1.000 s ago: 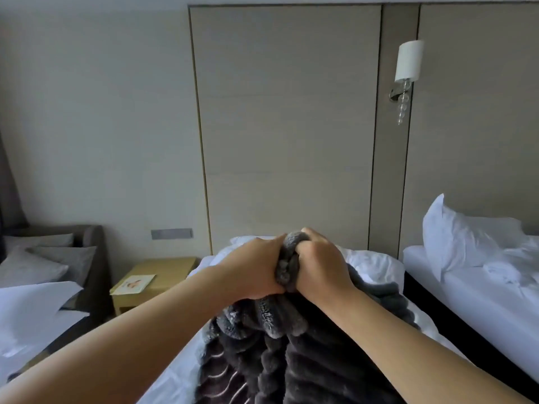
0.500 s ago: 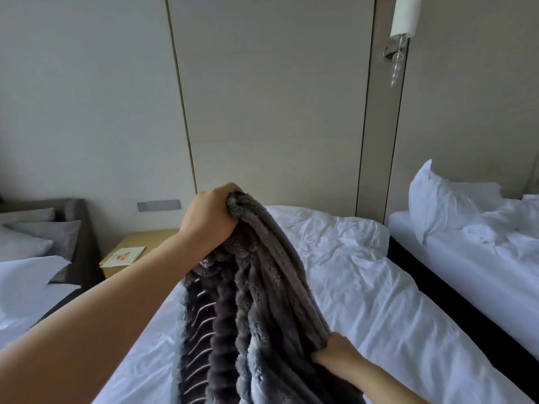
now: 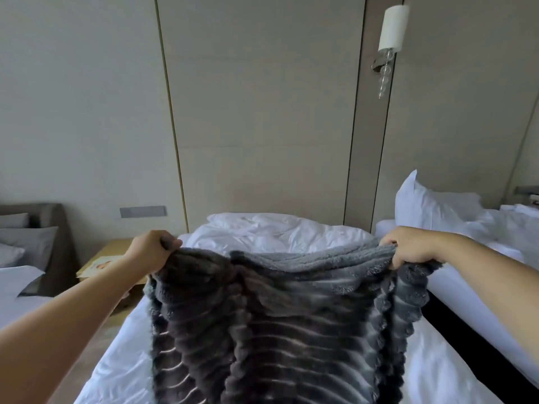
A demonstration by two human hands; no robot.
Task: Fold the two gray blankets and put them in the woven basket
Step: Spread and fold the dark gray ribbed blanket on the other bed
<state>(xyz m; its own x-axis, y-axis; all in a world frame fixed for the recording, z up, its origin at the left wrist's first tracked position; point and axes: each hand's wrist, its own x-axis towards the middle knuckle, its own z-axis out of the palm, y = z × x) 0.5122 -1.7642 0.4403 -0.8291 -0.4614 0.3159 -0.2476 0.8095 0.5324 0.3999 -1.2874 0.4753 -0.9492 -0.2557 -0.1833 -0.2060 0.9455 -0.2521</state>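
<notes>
A dark gray ribbed plush blanket hangs spread out in front of me above the white bed. My left hand grips its upper left corner. My right hand grips its upper right corner. The top edge sags between the hands and shows the lighter gray fleece back. The blanket's lower part runs out of the frame. No second blanket and no woven basket are in view.
A rumpled white duvet lies at the bed's head against the panelled wall. A second bed with a white pillow stands to the right across a dark gap. A wooden nightstand and a gray sofa stand left. A wall lamp hangs above.
My hands, together on the bunched blanket a second ago, have moved apart. My right hand slid along the edge to the right corner, and the blanket now hangs spread wide.
</notes>
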